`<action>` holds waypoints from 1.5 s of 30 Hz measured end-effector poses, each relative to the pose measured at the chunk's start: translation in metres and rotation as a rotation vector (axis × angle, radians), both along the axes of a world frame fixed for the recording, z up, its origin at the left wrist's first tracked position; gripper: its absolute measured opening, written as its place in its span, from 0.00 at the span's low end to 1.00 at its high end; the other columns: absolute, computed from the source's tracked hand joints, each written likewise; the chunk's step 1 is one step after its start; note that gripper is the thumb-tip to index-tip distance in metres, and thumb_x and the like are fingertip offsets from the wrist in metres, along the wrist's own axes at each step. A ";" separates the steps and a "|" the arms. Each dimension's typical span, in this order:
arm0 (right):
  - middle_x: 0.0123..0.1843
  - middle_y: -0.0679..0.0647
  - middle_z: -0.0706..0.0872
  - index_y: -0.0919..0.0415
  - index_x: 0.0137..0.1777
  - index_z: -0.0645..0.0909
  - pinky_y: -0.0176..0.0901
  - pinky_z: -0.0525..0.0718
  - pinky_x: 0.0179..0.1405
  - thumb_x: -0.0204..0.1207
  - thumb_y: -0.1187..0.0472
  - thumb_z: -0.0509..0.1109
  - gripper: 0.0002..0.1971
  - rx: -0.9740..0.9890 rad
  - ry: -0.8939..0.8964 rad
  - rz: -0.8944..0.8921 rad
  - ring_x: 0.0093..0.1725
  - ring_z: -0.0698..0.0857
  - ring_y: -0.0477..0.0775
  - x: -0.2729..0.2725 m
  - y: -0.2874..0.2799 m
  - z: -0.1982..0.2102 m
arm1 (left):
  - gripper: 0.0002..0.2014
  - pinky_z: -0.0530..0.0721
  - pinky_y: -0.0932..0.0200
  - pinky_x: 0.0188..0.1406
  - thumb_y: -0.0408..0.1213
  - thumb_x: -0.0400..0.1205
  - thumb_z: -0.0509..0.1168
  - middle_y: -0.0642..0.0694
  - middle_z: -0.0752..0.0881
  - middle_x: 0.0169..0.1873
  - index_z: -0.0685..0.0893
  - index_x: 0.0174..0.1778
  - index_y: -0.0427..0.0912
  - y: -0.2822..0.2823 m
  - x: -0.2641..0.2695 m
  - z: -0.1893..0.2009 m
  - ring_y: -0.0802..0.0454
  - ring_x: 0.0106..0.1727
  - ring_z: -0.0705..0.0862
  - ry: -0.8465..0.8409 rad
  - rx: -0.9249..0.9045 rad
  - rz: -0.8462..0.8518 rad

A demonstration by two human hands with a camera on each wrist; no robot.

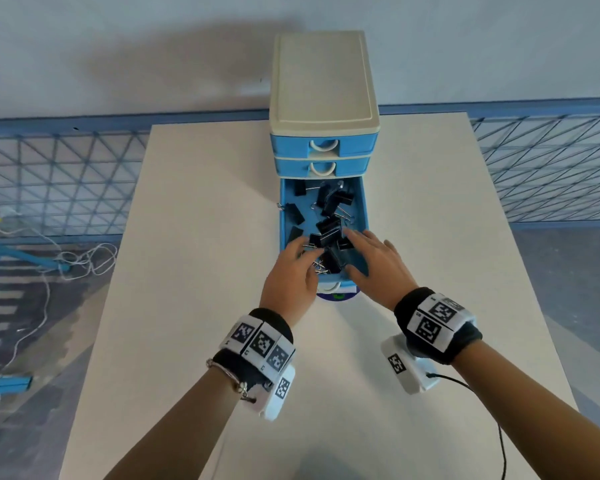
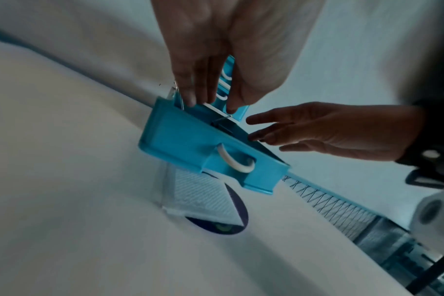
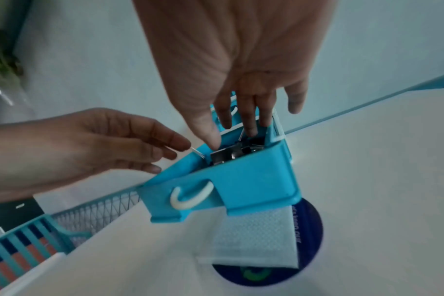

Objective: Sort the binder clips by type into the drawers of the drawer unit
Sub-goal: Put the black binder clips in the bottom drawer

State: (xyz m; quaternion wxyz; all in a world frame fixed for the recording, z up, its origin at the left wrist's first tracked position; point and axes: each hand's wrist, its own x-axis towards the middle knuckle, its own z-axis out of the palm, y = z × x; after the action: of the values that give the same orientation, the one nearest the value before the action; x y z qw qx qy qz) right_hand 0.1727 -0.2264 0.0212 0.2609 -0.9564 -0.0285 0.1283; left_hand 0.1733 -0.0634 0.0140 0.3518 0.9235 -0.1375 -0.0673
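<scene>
**Both hands in the open third drawer of clips**

In the head view, a drawer unit (image 1: 323,109) with a cream top is seen on a white table (image 1: 194,271). Its two upper drawers (image 1: 323,155) are pushed in, and the third drawer (image 1: 361,209) is pulled out toward the person. A heap of black binder clips (image 1: 329,216) with wire handles is seen lying in that drawer, which only this view lays open from above.

The left hand (image 1: 291,275) is placed at the near left corner of the drawer, the right hand (image 1: 374,261) at the near right, both over the clips.

From the left wrist view, the left fingers (image 2: 188,94) are shown reaching down inside the drawer's near edge, by a wire handle; whether a clip is grasped cannot be told. The drawer's front panel and its white loop handle (image 2: 237,162) are shown here, hidden under the hands in the head view.

From the right wrist view, the right fingers (image 3: 251,124) are shown straight and spread, tips dipped among the clips, grasping nothing. A dark blue round disc (image 3: 314,240) is seen on the table beneath the drawer, with a white ribbed sheet (image 3: 254,240) partly over it.
</scene>
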 end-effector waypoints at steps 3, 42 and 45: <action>0.76 0.55 0.71 0.56 0.77 0.62 0.57 0.56 0.80 0.79 0.59 0.63 0.27 -0.048 -0.048 0.014 0.79 0.62 0.55 -0.006 -0.001 0.001 | 0.18 0.80 0.43 0.65 0.26 0.79 0.59 0.35 0.70 0.72 0.76 0.66 0.37 0.002 0.011 0.002 0.39 0.71 0.70 -0.098 0.107 0.076; 0.83 0.56 0.57 0.54 0.80 0.50 0.64 0.43 0.81 0.83 0.46 0.48 0.28 -0.394 0.017 0.242 0.83 0.51 0.57 0.017 0.013 -0.008 | 0.25 0.87 0.58 0.49 0.42 0.70 0.56 0.41 0.81 0.65 0.73 0.66 0.50 0.103 -0.165 -0.083 0.46 0.61 0.84 0.114 0.475 -0.179; 0.83 0.57 0.56 0.53 0.80 0.51 0.63 0.45 0.81 0.82 0.45 0.50 0.29 -0.341 -0.022 0.168 0.83 0.51 0.57 0.011 0.003 -0.008 | 0.35 0.87 0.56 0.51 0.44 0.62 0.70 0.40 0.76 0.69 0.71 0.68 0.50 0.112 -0.178 -0.093 0.43 0.67 0.78 0.136 0.549 -0.198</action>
State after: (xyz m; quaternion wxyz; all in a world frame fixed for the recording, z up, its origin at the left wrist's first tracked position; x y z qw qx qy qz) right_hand 0.1837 -0.2235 0.0127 0.0829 -0.9823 -0.0889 0.1424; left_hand -0.0042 0.0490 -0.0792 0.0889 0.9596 -0.1795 -0.1977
